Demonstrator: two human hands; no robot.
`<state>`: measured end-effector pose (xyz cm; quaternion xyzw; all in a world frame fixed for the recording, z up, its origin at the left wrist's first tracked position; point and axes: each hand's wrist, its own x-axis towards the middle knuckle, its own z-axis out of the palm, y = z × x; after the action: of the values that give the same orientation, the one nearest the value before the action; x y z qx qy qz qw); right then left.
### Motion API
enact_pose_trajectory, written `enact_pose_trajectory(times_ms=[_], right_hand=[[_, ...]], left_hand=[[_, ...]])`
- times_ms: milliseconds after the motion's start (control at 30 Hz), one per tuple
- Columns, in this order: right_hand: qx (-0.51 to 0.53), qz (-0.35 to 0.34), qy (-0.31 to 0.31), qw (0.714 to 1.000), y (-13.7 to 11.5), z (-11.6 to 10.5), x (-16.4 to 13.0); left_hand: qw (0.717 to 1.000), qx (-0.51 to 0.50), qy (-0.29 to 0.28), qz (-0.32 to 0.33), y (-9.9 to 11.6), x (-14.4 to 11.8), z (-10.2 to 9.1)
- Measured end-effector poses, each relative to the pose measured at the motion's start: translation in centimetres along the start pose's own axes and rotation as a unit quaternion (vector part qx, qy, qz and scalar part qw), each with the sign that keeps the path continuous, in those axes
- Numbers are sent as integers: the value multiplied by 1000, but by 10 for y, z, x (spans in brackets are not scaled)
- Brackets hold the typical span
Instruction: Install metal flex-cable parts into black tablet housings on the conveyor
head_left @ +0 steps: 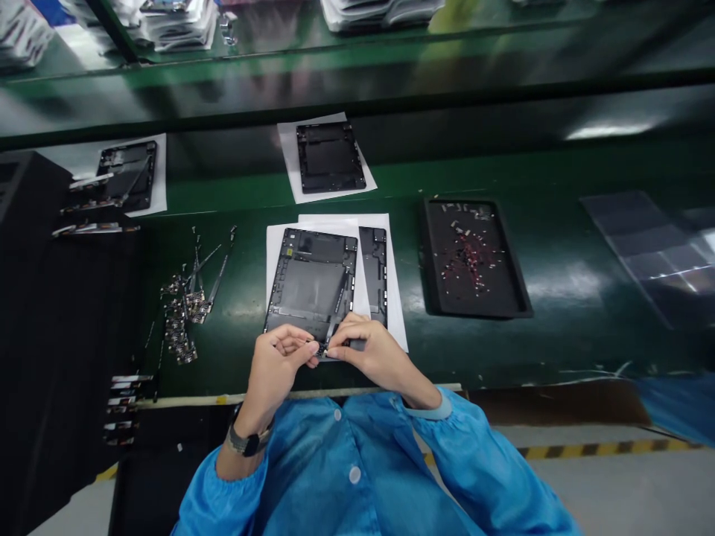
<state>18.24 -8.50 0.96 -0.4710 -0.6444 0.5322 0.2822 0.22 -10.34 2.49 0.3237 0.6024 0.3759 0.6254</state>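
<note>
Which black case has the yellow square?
The front case, left hand and right hand at its near edge, yellow square toward its far left. The one partly under its paper and two farther back show none.

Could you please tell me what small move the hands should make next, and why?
Probably ease the small part gently down at the near edge of the black housing: the fingertips of the left hand and right hand meet around it there, and a thin strip lies over the housing, leading toward them.
</note>
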Motion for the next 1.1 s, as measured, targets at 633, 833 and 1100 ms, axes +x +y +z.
enact_pose_trajectory(times_ms=[633,833,1100], right_hand=[[-83,-52,30,995,-36,-66,31],[-181,33,166,969,-50,-113,151],[-235,242,278,900,-40,-115,267]], left_hand=[[902,362,138,188,28,18,-46],[890,411,165,112,75,124,-51],[856,473,94,184,113,180,-31]])
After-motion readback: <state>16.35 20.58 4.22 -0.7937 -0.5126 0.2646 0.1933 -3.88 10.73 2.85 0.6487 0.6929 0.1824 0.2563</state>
